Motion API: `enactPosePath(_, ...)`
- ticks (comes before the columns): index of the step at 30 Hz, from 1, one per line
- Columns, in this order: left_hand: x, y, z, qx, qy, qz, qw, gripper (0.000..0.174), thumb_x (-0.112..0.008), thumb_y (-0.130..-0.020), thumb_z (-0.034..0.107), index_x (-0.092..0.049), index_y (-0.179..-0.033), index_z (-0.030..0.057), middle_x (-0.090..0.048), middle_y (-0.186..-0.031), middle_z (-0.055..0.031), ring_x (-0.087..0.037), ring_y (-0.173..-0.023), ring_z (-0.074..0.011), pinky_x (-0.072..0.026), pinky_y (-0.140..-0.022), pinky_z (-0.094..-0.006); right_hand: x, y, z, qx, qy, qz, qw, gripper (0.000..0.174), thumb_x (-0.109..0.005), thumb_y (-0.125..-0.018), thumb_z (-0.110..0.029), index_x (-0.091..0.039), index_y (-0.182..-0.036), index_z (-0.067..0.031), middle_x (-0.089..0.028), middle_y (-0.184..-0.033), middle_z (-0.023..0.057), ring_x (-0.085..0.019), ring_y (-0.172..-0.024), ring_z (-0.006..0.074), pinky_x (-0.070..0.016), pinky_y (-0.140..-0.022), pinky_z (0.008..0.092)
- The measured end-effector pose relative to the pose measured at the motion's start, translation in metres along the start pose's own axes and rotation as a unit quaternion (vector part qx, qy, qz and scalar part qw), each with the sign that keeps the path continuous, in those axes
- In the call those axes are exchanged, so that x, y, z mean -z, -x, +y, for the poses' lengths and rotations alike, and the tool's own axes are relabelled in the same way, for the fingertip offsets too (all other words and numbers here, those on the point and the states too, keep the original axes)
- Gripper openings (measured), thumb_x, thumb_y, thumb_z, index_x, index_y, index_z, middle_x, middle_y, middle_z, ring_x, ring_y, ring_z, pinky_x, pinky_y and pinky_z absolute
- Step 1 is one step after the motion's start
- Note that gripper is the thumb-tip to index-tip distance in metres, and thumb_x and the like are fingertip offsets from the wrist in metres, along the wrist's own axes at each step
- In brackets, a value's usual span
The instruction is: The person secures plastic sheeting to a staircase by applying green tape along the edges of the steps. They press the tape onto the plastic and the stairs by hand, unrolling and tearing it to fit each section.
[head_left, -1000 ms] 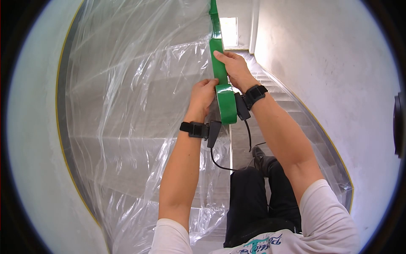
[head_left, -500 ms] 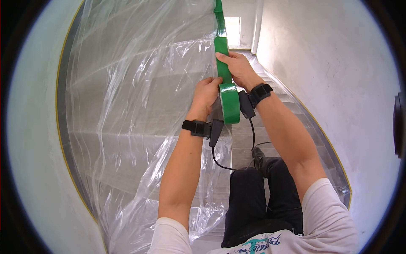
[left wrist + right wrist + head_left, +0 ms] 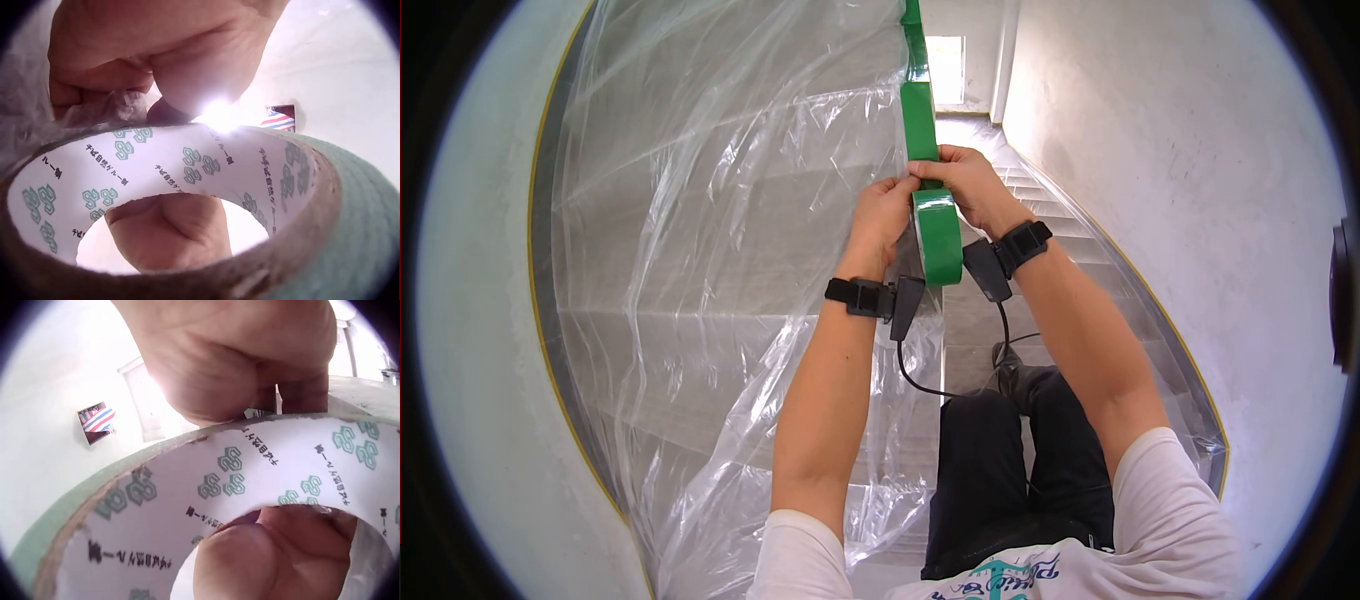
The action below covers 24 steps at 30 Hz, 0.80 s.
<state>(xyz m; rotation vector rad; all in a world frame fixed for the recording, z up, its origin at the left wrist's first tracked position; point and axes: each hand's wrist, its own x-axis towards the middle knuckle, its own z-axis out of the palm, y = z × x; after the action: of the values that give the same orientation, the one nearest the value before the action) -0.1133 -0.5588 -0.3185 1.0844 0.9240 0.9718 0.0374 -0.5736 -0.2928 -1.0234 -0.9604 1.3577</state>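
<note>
A roll of green tape [image 3: 941, 245] hangs just below both hands, its strip [image 3: 918, 120] running up along the edge of a clear plastic sheet [image 3: 730, 230]. My left hand [image 3: 882, 222] pinches the sheet's edge right beside the tape; crumpled film [image 3: 122, 107] shows at its fingers in the left wrist view. With the thumb in front and fingers behind, my right hand [image 3: 980, 192] pinches the tape strip just above the roll. Both thumb tips meet there. The roll's white printed core [image 3: 231, 481] fills much of the right wrist view, partly covering that hand.
The sheet drapes over steps on the left. More stairs [image 3: 1080, 245] curve down on the right beside a pale wall [image 3: 1140, 150]. Black camera straps [image 3: 1022, 247] and cables [image 3: 915, 385] hang at the wrists. Below are my legs [image 3: 980, 460] and a shoe.
My right hand has slid down the green tape strip, bringing its thumb next to the left thumb. The left hand keeps its pinch, and the roll still hangs below.
</note>
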Motion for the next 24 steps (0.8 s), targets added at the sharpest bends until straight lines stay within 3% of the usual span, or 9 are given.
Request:
enactPosePath(5,0.002,0.009,0.0,-0.027,-0.054,0.039,0.997,0.028,-0.061,-0.095,0.022,-0.064,-0.106,-0.0045,-0.067,-0.094,-0.0083,-0.064,-0.078,-0.0152,-0.0514,-0.069,-0.0288,-0.003,0.003,0.002,0.009,0.003,0.012,1.0,0.018,-0.078,-0.083,-0.009,-0.071,-0.098,-0.0001,-0.07,-0.086,0.0047,-0.065,-0.075,0.0126,-0.0536,-0.069,0.0266)
enactPosePath(8,0.007,0.034,0.003,-0.11,-0.101,0.132,0.98,0.034,-0.064,-0.094,0.027,-0.065,-0.106,-0.0057,-0.069,-0.092,-0.0082,-0.063,-0.077,-0.0156,-0.0505,-0.071,-0.0286,-0.005,0.005,0.001,0.018,0.016,0.011,1.0,0.019,-0.078,-0.083,-0.009,-0.071,-0.098,0.0,-0.07,-0.086,0.0045,-0.065,-0.075,0.012,-0.0527,-0.07,0.026)
enactPosePath(10,0.002,0.074,0.025,-0.23,-0.277,0.211,0.909,0.041,-0.068,-0.09,0.034,-0.068,-0.101,-0.006,-0.069,-0.089,-0.0126,-0.065,-0.083,-0.0193,-0.0509,-0.074,-0.0331,-0.006,0.006,0.0,0.022,0.017,0.014,1.0,0.021,-0.079,-0.082,-0.009,-0.071,-0.099,0.0005,-0.069,-0.086,0.0035,-0.064,-0.074,0.0116,-0.0519,-0.069,0.0261)
enactPosePath(11,-0.005,0.094,0.035,-0.23,-0.277,0.211,0.909,0.041,-0.068,-0.09,0.034,-0.068,-0.101,-0.006,-0.069,-0.089,-0.0126,-0.065,-0.083,-0.0193,-0.0509,-0.074,-0.0331,-0.005,0.005,0.0,0.022,0.017,0.014,1.0,0.021,-0.079,-0.082,-0.009,-0.071,-0.099,0.0005,-0.069,-0.086,0.0035,-0.064,-0.074,0.0116,-0.0519,-0.069,0.0261)
enactPosePath(13,-0.019,0.13,0.044,-0.124,-0.285,0.046,0.949,0.039,-0.071,-0.088,0.035,-0.068,-0.096,-0.0031,-0.07,-0.087,-0.0145,-0.067,-0.08,-0.0224,-0.0512,-0.073,-0.0349,-0.002,0.006,0.0,0.022,0.02,-0.012,0.999,0.022,-0.08,-0.081,-0.009,-0.071,-0.099,0.0007,-0.069,-0.086,0.0033,-0.063,-0.073,0.0119,-0.0516,-0.069,0.0267)
enactPosePath(17,-0.022,0.134,0.017,-0.203,-0.348,0.029,0.915,0.037,-0.074,-0.089,0.033,-0.067,-0.1,-0.001,-0.071,-0.084,-0.009,-0.065,-0.08,-0.0137,-0.0499,-0.073,-0.0288,-0.002,0.007,-0.004,0.013,0.056,-0.007,0.998,0.024,-0.078,-0.079,-0.006,-0.071,-0.101,0.001,-0.069,-0.09,0.0063,-0.065,-0.078,0.0158,-0.0536,-0.069,0.0303)
enactPosePath(19,-0.02,0.128,0.011,-0.131,-0.291,0.01,0.948,0.035,-0.072,-0.09,0.032,-0.066,-0.099,-0.0017,-0.071,-0.084,-0.008,-0.064,-0.078,-0.0125,-0.0495,-0.072,-0.0274,0.0,0.006,-0.004,0.004,0.071,0.001,0.997,0.025,-0.079,-0.079,-0.006,-0.071,-0.101,0.0011,-0.069,-0.09,0.0059,-0.066,-0.077,0.0163,-0.0535,-0.069,0.0301)
enactPosePath(22,-0.023,0.126,0.006,-0.223,-0.227,0.03,0.948,0.035,-0.07,-0.093,0.031,-0.065,-0.099,-0.003,-0.07,-0.083,-0.0059,-0.063,-0.073,-0.0106,-0.0488,-0.067,-0.0261,-0.001,0.004,-0.01,-0.015,0.093,-0.001,0.996,0.025,-0.078,-0.079,-0.006,-0.071,-0.101,0.0017,-0.069,-0.09,0.0063,-0.066,-0.076,0.0169,-0.054,-0.07,0.0307)
enactPosePath(24,-0.026,0.124,0.015,-0.212,-0.19,0.035,0.958,0.035,-0.069,-0.093,0.033,-0.065,-0.094,-0.0024,-0.069,-0.079,-0.0074,-0.063,-0.07,-0.0126,-0.0484,-0.064,-0.028,-0.003,0.002,-0.011,-0.016,0.092,0.003,0.996,0.025,-0.078,-0.079,-0.005,-0.071,-0.101,0.0021,-0.069,-0.09,0.007,-0.066,-0.075,0.017,-0.0541,-0.07,0.0308)
